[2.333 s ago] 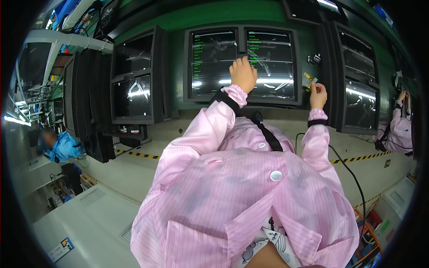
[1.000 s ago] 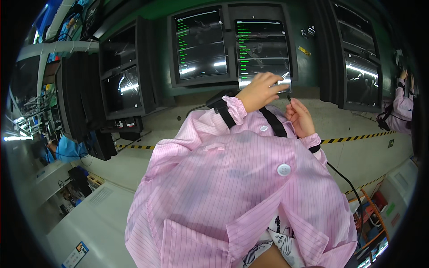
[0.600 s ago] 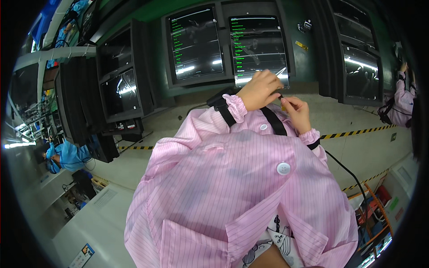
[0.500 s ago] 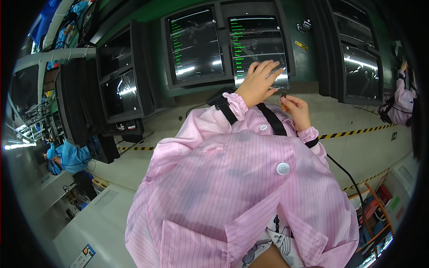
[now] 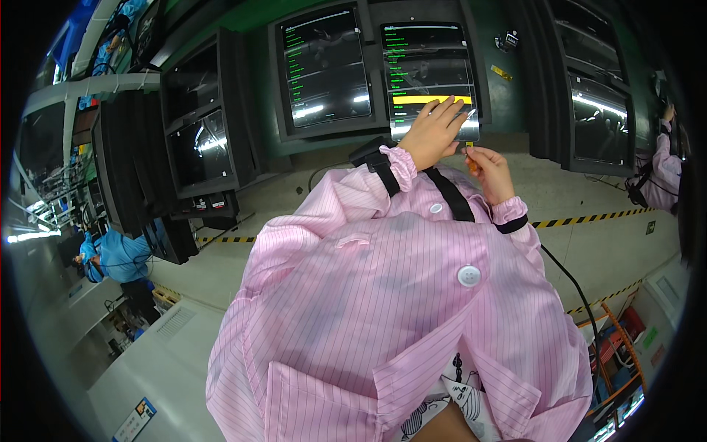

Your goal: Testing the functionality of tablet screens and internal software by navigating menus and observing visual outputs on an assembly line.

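Note:
A tablet (image 5: 420,66) with a dark screen and green lines of text lies in a black tray; a yellow bar crosses its lower part. My left hand (image 5: 432,135) rests on the lower screen, fingers stretched out, holding nothing. Just below the tablet's lower right corner, my right hand (image 5: 492,173) pinches a small orange piece (image 5: 472,165). A yellow end (image 5: 469,145) shows above the fingertips at the tablet's edge. Whether it is inserted or only touching I cannot tell. Beside this tablet lies a second tablet (image 5: 326,70) with similar green text.
Trays with dark-screened tablets stand at left (image 5: 199,151) and right (image 5: 598,121). On the green bench lie a yellow strip (image 5: 501,72) and a small black-and-white item (image 5: 508,40). A cable (image 5: 574,283) hangs at my right. Other people sit at far left (image 5: 121,254) and far right (image 5: 663,166).
A yellow bar has appeared on the tablet under my left hand. My right hand's small piece has shifted slightly up to the tablet's lower edge. My left hand stays on the screen.

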Demonstrator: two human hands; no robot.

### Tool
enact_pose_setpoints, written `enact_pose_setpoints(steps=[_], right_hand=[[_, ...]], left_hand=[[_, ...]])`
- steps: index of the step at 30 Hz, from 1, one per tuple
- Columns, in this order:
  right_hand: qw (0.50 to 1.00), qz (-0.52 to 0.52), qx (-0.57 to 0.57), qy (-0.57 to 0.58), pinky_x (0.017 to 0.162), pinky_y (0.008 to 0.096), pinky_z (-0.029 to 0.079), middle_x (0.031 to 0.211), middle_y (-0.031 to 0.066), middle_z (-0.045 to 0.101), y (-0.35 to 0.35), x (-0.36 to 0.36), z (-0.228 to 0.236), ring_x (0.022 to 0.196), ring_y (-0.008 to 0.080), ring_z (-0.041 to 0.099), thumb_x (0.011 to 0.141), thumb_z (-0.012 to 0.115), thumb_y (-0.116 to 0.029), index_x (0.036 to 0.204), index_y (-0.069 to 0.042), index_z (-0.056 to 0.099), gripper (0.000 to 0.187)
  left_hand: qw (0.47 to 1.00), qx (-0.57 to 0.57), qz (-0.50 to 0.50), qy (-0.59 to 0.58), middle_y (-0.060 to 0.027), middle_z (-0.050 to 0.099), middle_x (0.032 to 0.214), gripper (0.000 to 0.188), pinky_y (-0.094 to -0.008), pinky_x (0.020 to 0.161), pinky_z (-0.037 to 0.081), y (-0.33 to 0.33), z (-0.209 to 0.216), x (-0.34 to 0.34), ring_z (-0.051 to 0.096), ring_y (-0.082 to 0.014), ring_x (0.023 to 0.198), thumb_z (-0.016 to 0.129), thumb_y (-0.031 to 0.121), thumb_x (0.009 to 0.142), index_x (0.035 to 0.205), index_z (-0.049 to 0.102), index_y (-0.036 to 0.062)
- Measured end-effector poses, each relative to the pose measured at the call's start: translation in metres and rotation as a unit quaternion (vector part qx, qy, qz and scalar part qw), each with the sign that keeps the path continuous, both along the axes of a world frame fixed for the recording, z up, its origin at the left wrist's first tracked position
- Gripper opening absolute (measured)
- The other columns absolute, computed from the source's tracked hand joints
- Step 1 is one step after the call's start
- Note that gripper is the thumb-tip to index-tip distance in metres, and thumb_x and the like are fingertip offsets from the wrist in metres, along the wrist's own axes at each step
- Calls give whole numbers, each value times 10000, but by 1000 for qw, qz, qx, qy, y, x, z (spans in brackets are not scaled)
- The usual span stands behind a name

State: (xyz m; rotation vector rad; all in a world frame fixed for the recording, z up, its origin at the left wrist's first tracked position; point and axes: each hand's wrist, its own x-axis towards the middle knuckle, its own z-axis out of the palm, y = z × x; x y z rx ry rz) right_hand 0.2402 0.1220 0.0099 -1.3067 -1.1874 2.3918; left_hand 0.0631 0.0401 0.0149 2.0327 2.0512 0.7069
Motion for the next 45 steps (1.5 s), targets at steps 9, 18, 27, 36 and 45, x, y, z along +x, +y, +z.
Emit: enact_pose_setpoints(steps=[9, 18, 27, 36, 45], right_hand=[[999, 26, 37, 10, 528, 181, 338, 724, -7, 609, 4, 4, -9, 584, 37, 450, 878, 664, -166, 912, 1, 694, 173], [998, 55, 32, 4, 519, 175, 331, 714, -14, 611, 10, 1, -5, 572, 29, 443, 864, 681, -162, 865, -12, 692, 151], [997, 66, 34, 4, 517, 177, 320, 706, -12, 608, 16, -2, -5, 567, 29, 436, 866, 676, -157, 840, -11, 684, 149], [993, 101, 66, 0, 527, 179, 322, 709, -13, 609, 17, 1, -5, 579, 30, 439, 868, 676, -164, 910, -15, 699, 157], [998, 31, 46, 5, 547, 178, 348, 727, -2, 625, 5, 1, -11, 601, 40, 462, 875, 665, -173, 970, -4, 705, 198]], left_hand=[[1000, 9, -4, -12, -157, 461, 1350, 572, -444, 1077, 297, -1, 1, 1, 384, -320, 1307, 706, 228, 720, 1230, 533, 37], [1000, 10, 8, -16, -133, 468, 1342, 557, -448, 1072, 302, -1, -1, 2, 390, -314, 1304, 723, 161, 712, 1227, 538, 58], [999, 15, 11, -26, -131, 470, 1348, 545, -449, 1073, 299, 0, -1, 0, 391, -311, 1305, 716, 148, 710, 1218, 539, 63], [999, 11, 16, -27, -127, 466, 1348, 560, -454, 1084, 293, -1, 0, 3, 388, -314, 1307, 713, 145, 709, 1232, 527, 64], [999, 3, 20, -26, -133, 468, 1344, 556, -451, 1088, 288, -1, 1, 4, 385, -319, 1307, 708, 138, 711, 1233, 529, 67]])
